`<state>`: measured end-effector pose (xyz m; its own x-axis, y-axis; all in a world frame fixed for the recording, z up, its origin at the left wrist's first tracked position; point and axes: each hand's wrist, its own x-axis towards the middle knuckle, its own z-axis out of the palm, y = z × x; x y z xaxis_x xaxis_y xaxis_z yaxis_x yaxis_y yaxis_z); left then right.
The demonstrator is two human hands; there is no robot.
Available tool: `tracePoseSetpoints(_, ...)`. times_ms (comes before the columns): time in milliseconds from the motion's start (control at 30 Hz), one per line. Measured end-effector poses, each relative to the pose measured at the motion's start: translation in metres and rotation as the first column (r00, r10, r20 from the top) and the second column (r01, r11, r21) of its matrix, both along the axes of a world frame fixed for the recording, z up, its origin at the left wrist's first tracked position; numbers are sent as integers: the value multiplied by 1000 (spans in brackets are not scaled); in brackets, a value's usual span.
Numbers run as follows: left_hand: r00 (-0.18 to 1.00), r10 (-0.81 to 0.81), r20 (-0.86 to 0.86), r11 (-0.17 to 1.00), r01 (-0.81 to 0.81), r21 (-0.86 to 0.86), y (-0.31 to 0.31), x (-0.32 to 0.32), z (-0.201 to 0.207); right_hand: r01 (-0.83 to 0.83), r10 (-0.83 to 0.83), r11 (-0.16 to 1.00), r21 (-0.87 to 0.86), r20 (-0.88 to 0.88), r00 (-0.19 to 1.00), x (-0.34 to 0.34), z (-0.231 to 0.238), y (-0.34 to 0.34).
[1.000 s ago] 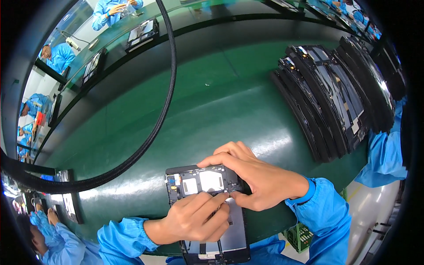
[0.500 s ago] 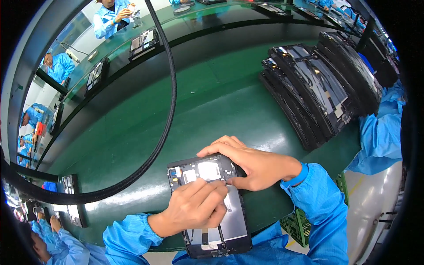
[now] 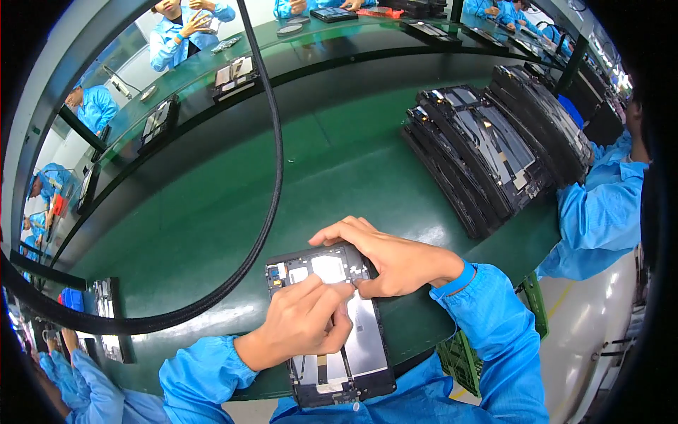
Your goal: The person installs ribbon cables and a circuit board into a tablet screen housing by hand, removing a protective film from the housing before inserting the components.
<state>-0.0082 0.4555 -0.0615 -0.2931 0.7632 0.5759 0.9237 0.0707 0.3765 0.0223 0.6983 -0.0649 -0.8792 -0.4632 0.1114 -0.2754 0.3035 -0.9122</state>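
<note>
An opened tablet (image 3: 369, 340) with silver panels, black frame and bare inner parts lies at the table's front edge, its lower end overhanging toward me. My left hand (image 3: 298, 319) rests over its middle, fingers curled and the thumb and forefinger pressed together near the board; whatever they pinch is hidden. My right hand (image 3: 395, 261) grips the tablet's upper right corner, fingers reaching past the far edge and thumb pressed on the inner face, close to the left fingertips.
Fanned stacks of similar opened tablets (image 3: 487, 141) lie at the right, beside a co-worker's blue sleeve (image 3: 590, 219). A thick black cable (image 3: 272, 191) loops across the left. Below the table is a green crate (image 3: 462, 360). More tablets (image 3: 161, 121) line a raised shelf beyond.
The view has shifted slightly, so the stacks appear further left and lower. Both hands keep nearly the same hold on the tablet, with the left fingers a little changed.
</note>
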Motion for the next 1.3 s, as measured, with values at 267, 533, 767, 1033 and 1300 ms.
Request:
tracePoseSetpoints(267, 991, 111, 75, 974, -124, 191, -16, -15, -11, -8, 15, 998, -66, 101, 995, -2, -9, 7)
tracePoseSetpoints(533, 971, 237, -31, 930, -218, 297, -64, -35, -26, 30, -24, 998, -50, 112, 993, -8, -7, 11)
tracePoseSetpoints(767, 979, 202, 31, 944, -203, 260, -72, -29, -26, 77, -15, 965, -251, 237, 971, -9, -10, 22)
tracePoseSetpoints(1033, 978, 82, -192, 974, -37, 226, -103, -36, -23, 234, -124, 935, 267, -370, 921, 29, 31, -45)
tracePoseSetpoints(1300, 914, -3, -405, 963, 112, 246, -120, -22, -32, 7, 160, 880, 475, -311, 937, 50, 28, -102)
